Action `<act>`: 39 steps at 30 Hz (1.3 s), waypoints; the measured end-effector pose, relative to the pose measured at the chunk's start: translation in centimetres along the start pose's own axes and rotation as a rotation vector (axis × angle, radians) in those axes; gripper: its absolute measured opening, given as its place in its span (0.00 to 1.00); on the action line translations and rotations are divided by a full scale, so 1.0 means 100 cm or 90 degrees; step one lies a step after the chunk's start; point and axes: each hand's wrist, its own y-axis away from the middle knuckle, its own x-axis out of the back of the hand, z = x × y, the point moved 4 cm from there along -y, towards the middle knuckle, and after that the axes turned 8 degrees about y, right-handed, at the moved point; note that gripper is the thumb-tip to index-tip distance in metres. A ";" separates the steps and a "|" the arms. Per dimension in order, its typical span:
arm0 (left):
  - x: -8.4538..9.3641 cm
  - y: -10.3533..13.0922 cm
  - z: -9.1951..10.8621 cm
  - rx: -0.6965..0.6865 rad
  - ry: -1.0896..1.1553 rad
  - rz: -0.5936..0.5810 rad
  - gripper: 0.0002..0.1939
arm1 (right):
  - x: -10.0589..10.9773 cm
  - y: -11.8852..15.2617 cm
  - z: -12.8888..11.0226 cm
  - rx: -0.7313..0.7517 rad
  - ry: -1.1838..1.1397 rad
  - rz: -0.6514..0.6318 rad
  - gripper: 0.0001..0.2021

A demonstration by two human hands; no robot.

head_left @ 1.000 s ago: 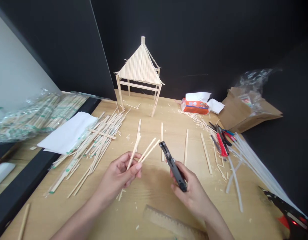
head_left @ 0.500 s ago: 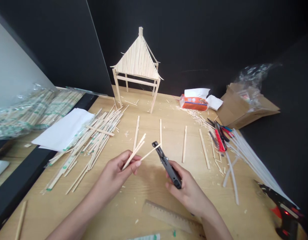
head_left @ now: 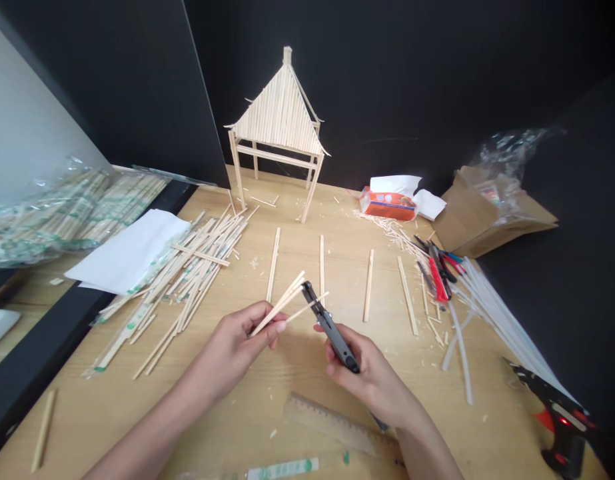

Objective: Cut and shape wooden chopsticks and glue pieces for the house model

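My left hand (head_left: pixel 254 333) pinches several thin wooden sticks (head_left: pixel 280 305) near the middle; one of them slants out separately to the right. My right hand (head_left: pixel 360 363) is wrapped round a dark cutting tool (head_left: pixel 337 340), whose jaws are at that separate stick, between its tip and my left fingers. Whether the jaws touch the stick is not clear. Behind the hands, pairs of sticks lie spaced apart on the wooden table, one pair (head_left: pixel 322 267) just beyond the tool and another (head_left: pixel 368 287) to its right.
A stick-built house model (head_left: pixel 280 120) stands at the back. Loose sticks (head_left: pixel 197 267) and white paper (head_left: pixel 132 250) lie left. A tissue pack (head_left: pixel 390 203), cardboard box (head_left: pixel 482 213), red-handled tool (head_left: pixel 440 280) and glue gun (head_left: pixel 562 420) are right. A clear ruler (head_left: pixel 337 427) lies in front.
The tool's jaws have shifted slightly left along the separate stick, and more of its tip now shows past them. The bundle in my left hand has moved slightly right. The view has shifted a little.
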 end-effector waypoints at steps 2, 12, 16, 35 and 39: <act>0.000 0.000 -0.002 0.000 0.001 -0.005 0.12 | 0.001 0.000 0.000 -0.001 0.002 0.002 0.10; 0.000 -0.001 0.000 -0.005 -0.027 0.000 0.13 | -0.001 -0.009 0.004 -0.027 0.138 0.054 0.11; 0.008 0.004 0.002 -0.013 -0.069 0.026 0.15 | -0.001 -0.017 -0.008 -0.015 0.234 0.065 0.09; 0.129 0.013 -0.026 0.025 0.056 0.392 0.19 | -0.073 -0.166 -0.071 0.170 0.517 -0.042 0.12; 0.131 0.011 -0.029 0.037 0.119 0.382 0.20 | -0.077 -0.172 -0.071 0.181 0.538 -0.044 0.13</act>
